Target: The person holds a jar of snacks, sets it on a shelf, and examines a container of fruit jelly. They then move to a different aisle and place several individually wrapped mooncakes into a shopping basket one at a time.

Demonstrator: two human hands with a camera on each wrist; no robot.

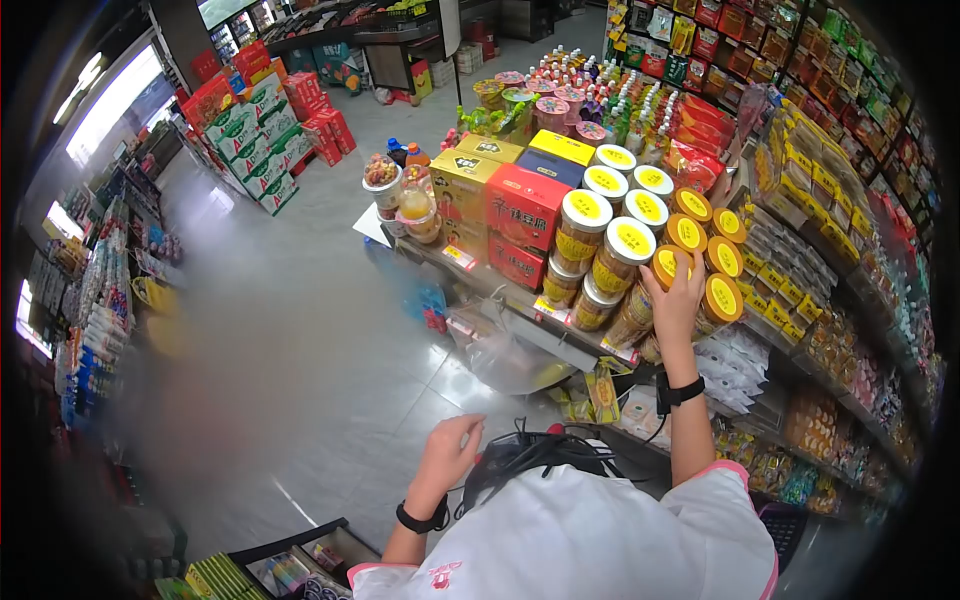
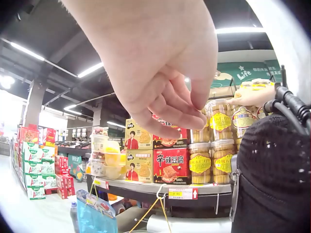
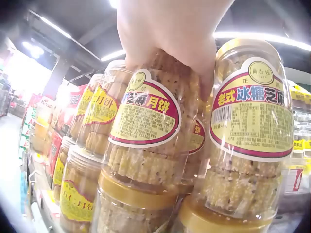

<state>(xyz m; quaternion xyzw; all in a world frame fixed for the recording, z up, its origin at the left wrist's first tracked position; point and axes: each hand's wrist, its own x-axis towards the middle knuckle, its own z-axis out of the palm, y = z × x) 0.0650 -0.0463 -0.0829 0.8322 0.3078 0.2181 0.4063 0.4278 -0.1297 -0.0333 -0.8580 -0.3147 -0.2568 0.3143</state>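
Observation:
My right hand (image 1: 678, 300) reaches to the stacked jars and grips a gold-lidded jar (image 1: 665, 266) near its top. In the right wrist view the hand (image 3: 170, 29) covers the lid of that jar (image 3: 146, 111), which stands upright on another gold-lidded jar (image 3: 138, 204). Beside it is a similar jar (image 3: 250, 116), not held. My left hand (image 1: 447, 455) hangs in front of my body with loosely curled fingers, holding nothing; the left wrist view shows this hand (image 2: 155, 73) from close by, with red and tan boxes behind it.
White-lidded jars (image 1: 630, 241) and red boxes (image 1: 523, 205) stand to the left along the shelf edge. A clear plastic bag (image 1: 515, 350) hangs at the front. Packed shelves (image 1: 800, 300) run along the right, and green-and-white cartons (image 1: 255, 150) stand at the far left.

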